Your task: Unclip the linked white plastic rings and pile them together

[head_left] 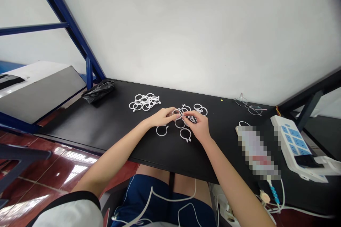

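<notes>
1. At the centre of the bench (pixel 112 127): left hand (pixel 161 117), thumb and fingertips pinched on one of the white rings (pixel 180 128).
2. Just beside it, at three o'clock: right hand (pixel 199 125), thumb and forefinger also pinched on a white ring; fingertips of both hands nearly meet. Which ring each grips at the overlap cannot be told.
3. Beneath the right hand: further rings, overlapping, partly hidden.
4. Between two and three o'clock of the hands: overlapping pair of rings (pixel 204 110).
5. Eight o'clock: single ring (pixel 161 135), near the left hand.
6. Six o'clock: single ring (pixel 180 133), knobbed ends toward five.
7. Between nine and ten: heap of rings (pixel 147 101); farther out, black plastic bag (pixel 99 92).
8. Three o'clock: eyeglasses (pixel 255 110).
9. Four o'clock: phone (pixel 257 152), screen blurred; beyond it, power strip (pixel 289 145).
</notes>
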Demonstrator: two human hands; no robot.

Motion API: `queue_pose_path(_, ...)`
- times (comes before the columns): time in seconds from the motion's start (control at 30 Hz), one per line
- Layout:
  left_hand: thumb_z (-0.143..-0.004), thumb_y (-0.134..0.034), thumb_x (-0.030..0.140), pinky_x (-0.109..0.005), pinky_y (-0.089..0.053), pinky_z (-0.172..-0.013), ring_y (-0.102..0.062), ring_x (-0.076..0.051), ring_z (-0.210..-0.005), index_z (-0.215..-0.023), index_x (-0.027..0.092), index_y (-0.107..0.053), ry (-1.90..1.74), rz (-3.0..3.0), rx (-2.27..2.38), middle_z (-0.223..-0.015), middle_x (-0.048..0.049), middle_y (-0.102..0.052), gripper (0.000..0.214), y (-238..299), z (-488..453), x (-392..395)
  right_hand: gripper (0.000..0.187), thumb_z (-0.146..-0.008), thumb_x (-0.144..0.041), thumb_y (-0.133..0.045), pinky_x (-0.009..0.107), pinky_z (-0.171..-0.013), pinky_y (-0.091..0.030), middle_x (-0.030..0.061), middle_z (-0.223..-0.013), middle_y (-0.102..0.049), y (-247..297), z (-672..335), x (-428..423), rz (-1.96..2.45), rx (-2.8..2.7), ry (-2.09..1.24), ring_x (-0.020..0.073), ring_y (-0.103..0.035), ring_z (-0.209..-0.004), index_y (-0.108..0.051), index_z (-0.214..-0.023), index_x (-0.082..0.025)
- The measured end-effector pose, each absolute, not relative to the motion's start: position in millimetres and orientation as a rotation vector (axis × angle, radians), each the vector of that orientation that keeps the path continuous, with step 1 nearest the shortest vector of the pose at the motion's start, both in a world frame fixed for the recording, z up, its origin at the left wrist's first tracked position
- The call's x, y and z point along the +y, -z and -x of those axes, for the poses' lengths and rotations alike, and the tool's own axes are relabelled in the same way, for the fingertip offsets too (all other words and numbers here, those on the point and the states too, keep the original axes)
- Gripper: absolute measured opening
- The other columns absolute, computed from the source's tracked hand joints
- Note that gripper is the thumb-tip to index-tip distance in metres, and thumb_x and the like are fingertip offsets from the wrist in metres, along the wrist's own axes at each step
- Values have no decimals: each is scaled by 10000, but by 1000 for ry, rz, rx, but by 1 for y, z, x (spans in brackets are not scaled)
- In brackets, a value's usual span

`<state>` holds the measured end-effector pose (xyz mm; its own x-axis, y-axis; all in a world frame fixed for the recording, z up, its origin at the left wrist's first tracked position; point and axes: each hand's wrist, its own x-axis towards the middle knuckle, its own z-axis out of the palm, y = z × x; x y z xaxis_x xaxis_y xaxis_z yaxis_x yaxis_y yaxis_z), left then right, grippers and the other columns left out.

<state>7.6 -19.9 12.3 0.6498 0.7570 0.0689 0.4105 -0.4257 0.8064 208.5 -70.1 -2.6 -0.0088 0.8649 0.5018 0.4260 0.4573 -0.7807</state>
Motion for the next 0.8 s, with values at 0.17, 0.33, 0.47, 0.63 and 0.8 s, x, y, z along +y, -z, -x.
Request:
queue_pose_path(0.17,-892,-537,552,-229,-413,-595,-514,-113,-644,-1183,165,-588,-580,-1974,820,-763,5,-623,487,-7,-11,-18,70,-822,-270,-681,380,-811,-564,40,-879,-744,3,-208,-70,1119,-1631,-488,216,-708,-820,-712,-870,-230)
queue_pose_path(0.33,-733,-762,463,-288,-496,-736,-616,-158,-769,-1192,168,-547,-645,-1900,725,-821,-6,-637,587,3,-12,-15,77,-815,-287,-691,383,-817,-565,41,-873,-741,3,-208,-70,1142,-1600,-508,219,-704,-824,-712,-862,-229)
queue_pose_path(0.47,-704,-802,388,-294,-511,-766,-620,-148,-773,-1232,182,-521,-725,-1884,694,-826,6,-605,632,8,-13,-13,86,-814,-297,-694,385,-819,-570,43,-873,-738,4,-209,-69,1143,-1584,-528,222,-705,-829,-712,-864,-231)
queue_pose_path(0.63,-746,-769,394,-255,-486,-700,-572,-113,-709,-1175,148,-574,-769,-1863,719,-801,8,-585,531,10,-13,-11,85,-811,-293,-700,388,-826,-568,45,-879,-740,6,-209,-68,1132,-1577,-533,222,-708,-823,-712,-864,-228)
queue_pose_path(0.8,-730,-777,427,-259,-475,-685,-558,-110,-685,-1144,128,-596,-765,-1826,745,-791,1,-596,541,11,-14,-10,89,-809,-295,-706,389,-834,-572,47,-885,-741,7,-208,-68,1125,-1560,-553,223,-708,-837,-714,-865,-227)
